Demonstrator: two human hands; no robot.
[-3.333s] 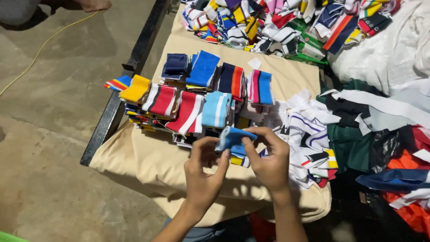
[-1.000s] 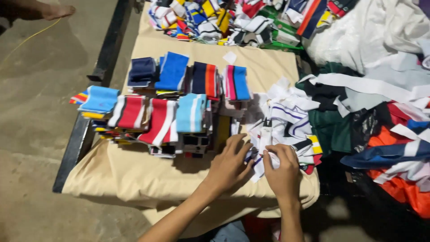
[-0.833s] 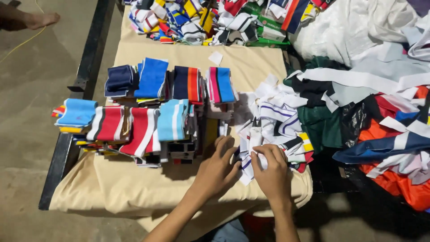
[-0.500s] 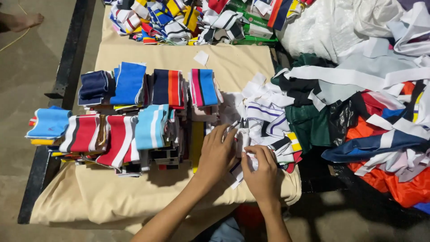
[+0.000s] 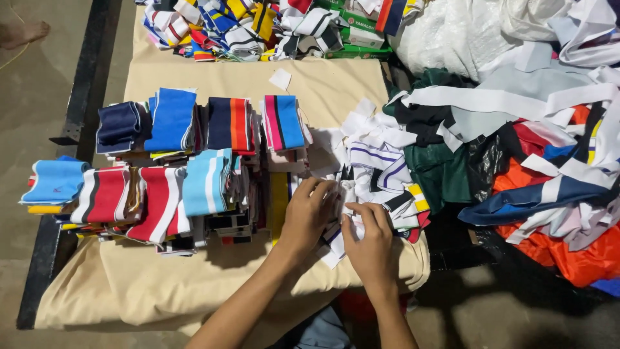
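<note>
Two hands on a loose pile of white striped strips.
Left hand [image 5: 309,216] and right hand [image 5: 368,240] pinch white striped strips [image 5: 378,169] at the worktop [image 5: 194,284] edge, folded coloured stacks [image 5: 161,187] just left, heaped cloth [image 5: 536,148] crowding right.

The fingertips of the left hand [image 5: 309,216] and right hand [image 5: 369,238] are buried in the white striped fabric pieces [image 5: 371,169]; which piece each grips cannot be determined. Both forearms are cut off by the bottom edge. The lower layers of the folded ribbed bands [image 5: 161,194] are concealed by the upper ones, and their colours are unreadable in shadow. The heap of mixed bands [image 5: 245,26] is cut by the top edge. The cloth pile [image 5: 536,148] runs off the right edge. A bare foot [image 5: 26,32] shows at the left edge, its owner out of view. The beige table cover [image 5: 161,284] hides the table beneath.
</note>
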